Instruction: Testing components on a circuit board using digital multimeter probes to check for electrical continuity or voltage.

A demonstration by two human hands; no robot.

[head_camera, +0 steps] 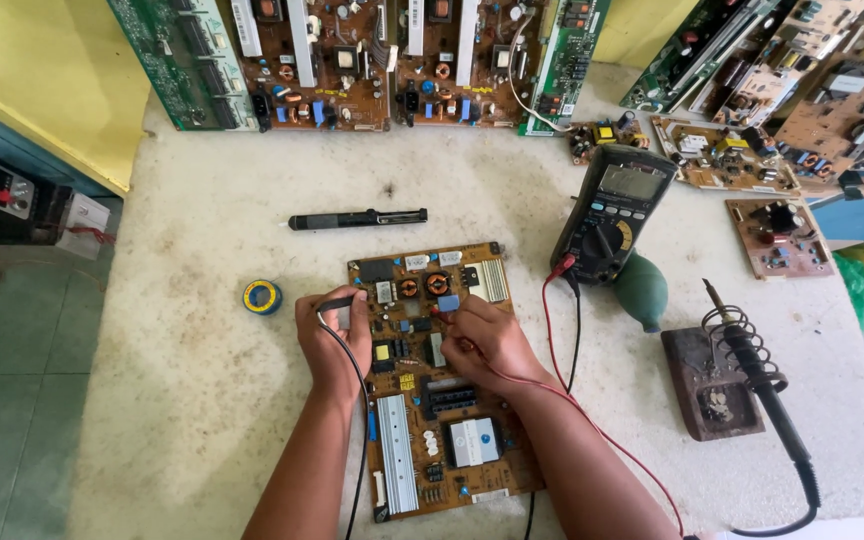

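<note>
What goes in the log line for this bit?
left hand: black probe | right hand: red probe, tip hidden | both on circuit board | multimeter beside

1. Two forearms come up from the bottom edge of the view, both bare to the frame's edge, no sleeves showing.
2. The left hand [333,335] wears no glove, ring or watch.
3. The right hand [484,340] is equally bare, with its wrist plain and unbanded.
4. Short, unpainted nails, as far as they show.

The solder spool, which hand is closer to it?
Left. The left hand sits just right of the solder spool, holding a black probe. The right hand is farther right, over the circuit board.
</note>
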